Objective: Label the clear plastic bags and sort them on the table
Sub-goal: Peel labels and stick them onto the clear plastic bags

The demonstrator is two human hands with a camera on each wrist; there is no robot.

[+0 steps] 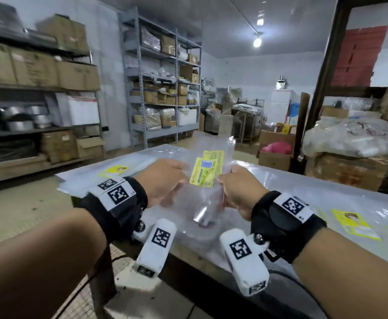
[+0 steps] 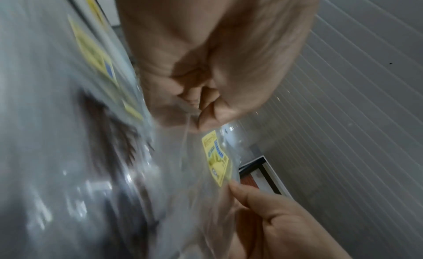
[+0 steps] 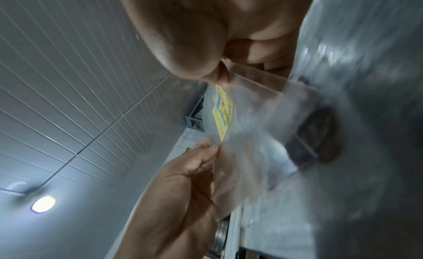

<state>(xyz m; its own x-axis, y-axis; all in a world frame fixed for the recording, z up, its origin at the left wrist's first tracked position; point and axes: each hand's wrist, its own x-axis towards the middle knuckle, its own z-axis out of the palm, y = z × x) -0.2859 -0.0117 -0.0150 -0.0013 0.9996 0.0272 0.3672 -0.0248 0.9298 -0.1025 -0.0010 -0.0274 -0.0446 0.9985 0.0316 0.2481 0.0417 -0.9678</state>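
Both hands hold one clear plastic bag (image 1: 202, 201) up over the table (image 1: 292, 187). A yellow label (image 1: 203, 172) with a blue barcode patch is stuck on its upper part, and a second yellow label (image 1: 214, 156) shows just behind it. My left hand (image 1: 165, 180) pinches the bag's left edge and my right hand (image 1: 235, 188) pinches its right edge. In the left wrist view the left hand (image 2: 196, 116) pinches the film above the label (image 2: 216, 158), with the right hand (image 2: 270, 214) below. In the right wrist view the right hand (image 3: 217, 76) pinches the bag edge by the label (image 3: 223, 112); the left hand (image 3: 194, 172) grips the film.
A flat stack of clear bags (image 1: 110, 178) with a yellow label on top lies at the table's left. Loose yellow labels (image 1: 354, 223) lie at the right. Shelves with cartons (image 1: 163, 88) stand behind, and bagged goods on boxes (image 1: 347, 143) to the right.
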